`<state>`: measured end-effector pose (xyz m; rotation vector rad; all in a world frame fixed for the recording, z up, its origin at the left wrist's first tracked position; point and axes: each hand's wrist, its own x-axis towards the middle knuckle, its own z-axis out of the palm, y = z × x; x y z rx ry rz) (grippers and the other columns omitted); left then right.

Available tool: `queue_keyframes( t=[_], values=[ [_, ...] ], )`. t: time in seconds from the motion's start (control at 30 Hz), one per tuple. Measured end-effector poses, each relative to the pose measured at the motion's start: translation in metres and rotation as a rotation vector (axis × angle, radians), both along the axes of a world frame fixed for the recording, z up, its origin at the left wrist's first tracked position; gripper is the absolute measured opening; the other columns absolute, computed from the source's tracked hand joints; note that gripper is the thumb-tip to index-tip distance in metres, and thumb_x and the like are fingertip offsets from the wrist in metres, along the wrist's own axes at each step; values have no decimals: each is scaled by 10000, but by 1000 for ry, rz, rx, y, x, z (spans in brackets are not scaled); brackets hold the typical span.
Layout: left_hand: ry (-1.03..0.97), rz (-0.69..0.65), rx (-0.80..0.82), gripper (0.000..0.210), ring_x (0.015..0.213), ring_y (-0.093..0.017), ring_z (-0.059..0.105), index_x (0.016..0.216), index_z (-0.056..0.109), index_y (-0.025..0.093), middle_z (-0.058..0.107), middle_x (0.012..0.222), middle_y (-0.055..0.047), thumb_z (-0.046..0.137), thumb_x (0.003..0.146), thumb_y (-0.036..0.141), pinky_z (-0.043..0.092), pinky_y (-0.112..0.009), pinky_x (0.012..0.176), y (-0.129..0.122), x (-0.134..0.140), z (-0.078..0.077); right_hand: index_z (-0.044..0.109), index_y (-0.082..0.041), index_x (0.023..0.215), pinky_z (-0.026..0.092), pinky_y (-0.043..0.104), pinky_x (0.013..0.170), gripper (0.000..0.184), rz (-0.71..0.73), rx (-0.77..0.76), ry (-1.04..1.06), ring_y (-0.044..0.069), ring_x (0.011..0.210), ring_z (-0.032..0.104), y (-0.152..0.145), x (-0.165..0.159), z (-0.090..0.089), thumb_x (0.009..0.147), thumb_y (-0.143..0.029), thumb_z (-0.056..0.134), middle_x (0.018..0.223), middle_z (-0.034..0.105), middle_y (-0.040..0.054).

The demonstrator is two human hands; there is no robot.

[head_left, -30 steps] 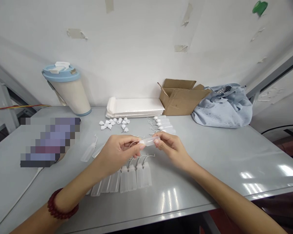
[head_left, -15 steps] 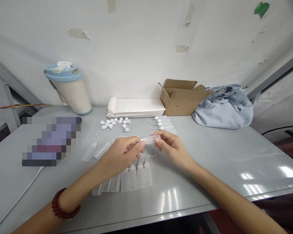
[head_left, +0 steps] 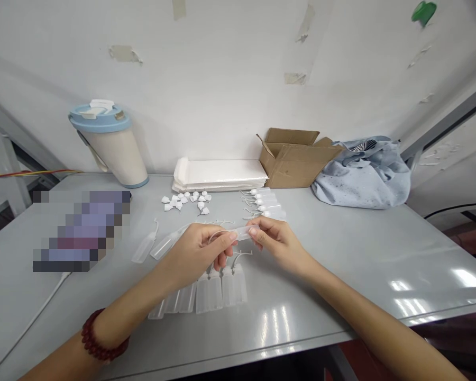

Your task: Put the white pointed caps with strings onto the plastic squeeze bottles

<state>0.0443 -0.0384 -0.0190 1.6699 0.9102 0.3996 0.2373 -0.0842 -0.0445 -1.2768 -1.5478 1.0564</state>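
Between my two hands lies a small translucent plastic bottle [head_left: 244, 233], held sideways above the table. My left hand [head_left: 200, 246] pinches its neck end, where a thin tube curves back over the fingers. My right hand [head_left: 273, 237] grips the bottle's other end between thumb and fingers. Below them, a row of similar bottles [head_left: 209, 293] with thin bent tubes lies on the table, partly behind my left forearm. More bottles [head_left: 145, 247] lie to the left. Several bottles with white caps [head_left: 267, 201] are lined up beyond my right hand.
Loose white caps [head_left: 182, 198] lie in front of a stack of white padded envelopes [head_left: 222, 172]. An open cardboard box [head_left: 301, 164] and a blue-grey cloth bag [head_left: 363, 174] stand at the back right. A tumbler [head_left: 117, 153] and a blurred-out phone-like object [head_left: 85, 230] with a cable [head_left: 35, 317] are at left.
My left fingers have shifted slightly on the bottle's neck end, and the tube now shows arching over them. Both hands stay on the bottle, nearly in place.
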Motion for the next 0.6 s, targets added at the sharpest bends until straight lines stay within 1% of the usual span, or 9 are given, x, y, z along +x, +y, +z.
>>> queue_keyframes(
  t=[0.07, 0.1, 0.2, 0.27, 0.33, 0.37, 0.43, 0.5, 0.6],
  values=[
    [34, -9, 80, 357, 524, -126, 550, 661, 589, 171, 584, 559, 11, 461, 892, 412, 408, -223, 492, -3, 1, -1, 554, -180, 736, 330, 248, 539, 311, -2, -2, -16, 113, 556, 417, 0, 1, 2, 889, -444, 497, 576, 434, -36],
    [47, -16, 154, 344, 545, -129, 551, 657, 578, 176, 587, 577, 10, 454, 896, 390, 404, -222, 498, -4, 2, -2, 539, -181, 710, 327, 248, 538, 325, -2, -9, -20, 112, 553, 417, 0, 1, 3, 889, -449, 496, 573, 437, -35],
    [65, -57, 490, 325, 571, -123, 501, 623, 529, 182, 549, 597, 12, 429, 908, 304, 384, -231, 540, -8, 3, -7, 509, -182, 666, 317, 253, 540, 360, 2, -38, -16, 109, 539, 413, 1, 2, 4, 889, -465, 493, 558, 447, -33],
    [53, -77, 698, 292, 560, -119, 450, 646, 522, 183, 506, 598, 15, 413, 906, 255, 363, -238, 542, -9, 3, -10, 497, -182, 648, 311, 258, 541, 386, 2, -58, -12, 108, 526, 409, 1, 3, 4, 892, -482, 480, 540, 449, -34],
    [32, -71, 803, 245, 552, -120, 427, 697, 535, 184, 485, 605, 15, 405, 900, 231, 357, -240, 537, -10, 4, -13, 484, -182, 627, 311, 260, 539, 412, -2, -75, 1, 105, 514, 406, 1, 2, 3, 892, -498, 470, 524, 446, -35],
    [30, -59, 806, 230, 554, -121, 433, 712, 540, 186, 488, 609, 15, 409, 896, 230, 362, -239, 537, -10, 4, -13, 473, -183, 612, 316, 260, 540, 424, -5, -82, 12, 105, 510, 408, 1, 2, 3, 891, -502, 469, 518, 444, -35],
    [35, -31, 719, 215, 576, -125, 473, 725, 557, 190, 526, 631, 9, 432, 889, 252, 385, -231, 542, -10, 4, -12, 450, -185, 583, 327, 260, 539, 439, -19, -81, 36, 104, 505, 409, 1, 0, 3, 885, -503, 477, 508, 436, -37],
    [45, -7, 557, 235, 615, -132, 526, 730, 578, 194, 577, 669, 5, 445, 892, 300, 413, -223, 551, -9, 4, -10, 448, -186, 574, 334, 259, 536, 436, -43, -67, 47, 103, 507, 409, 1, -1, 4, 879, -495, 492, 510, 429, -38],
    [55, 0, 299, 339, 611, -137, 561, 690, 580, 191, 595, 647, 9, 423, 909, 397, 422, -224, 536, -7, 4, -8, 511, -182, 631, 345, 252, 526, 377, -68, -33, 61, 102, 515, 421, 1, -2, 5, 865, -476, 523, 542, 444, -37]
  ],
)
